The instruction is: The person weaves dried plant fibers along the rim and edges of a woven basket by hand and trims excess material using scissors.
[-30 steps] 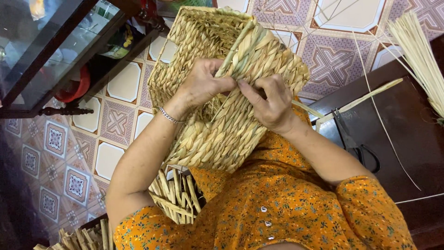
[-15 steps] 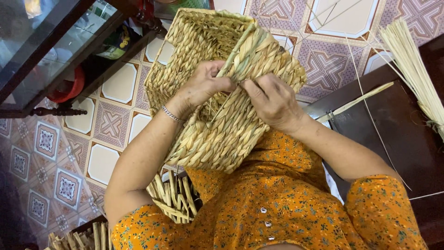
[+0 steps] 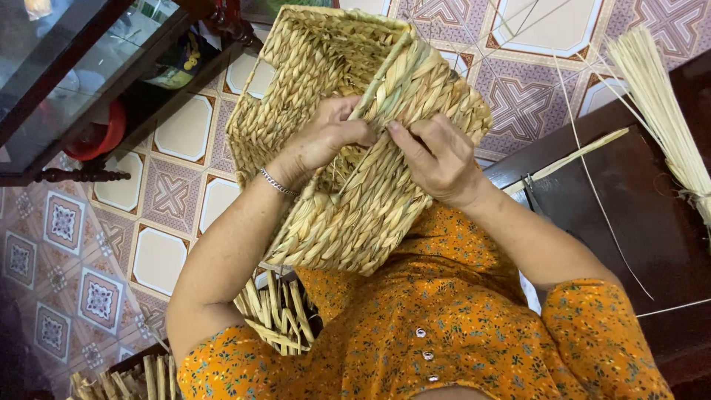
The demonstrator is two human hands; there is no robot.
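A rectangular woven straw basket point(image 3: 296, 89) rests tilted on my lap, its open side toward the floor at the top. My left hand point(image 3: 326, 137) pinches a thick greenish-yellow fibre strand point(image 3: 396, 63) at the basket's rim. My right hand point(image 3: 437, 159) presses on the same rim beside it, fingertips meeting the left hand's. A silver bracelet point(image 3: 278, 181) sits on my left wrist. I wear an orange flowered top.
Loose straw pieces point(image 3: 274, 315) lie under my left arm. A bundle of thin pale reeds point(image 3: 659, 111) lies at right on a dark wooden bench point(image 3: 644, 222). A dark wood and glass cabinet point(image 3: 81, 81) stands at upper left on the patterned tile floor point(image 3: 170, 200).
The view shifted slightly. My hands kept working on the rim, the fingers of both drawing closer together on the strand.
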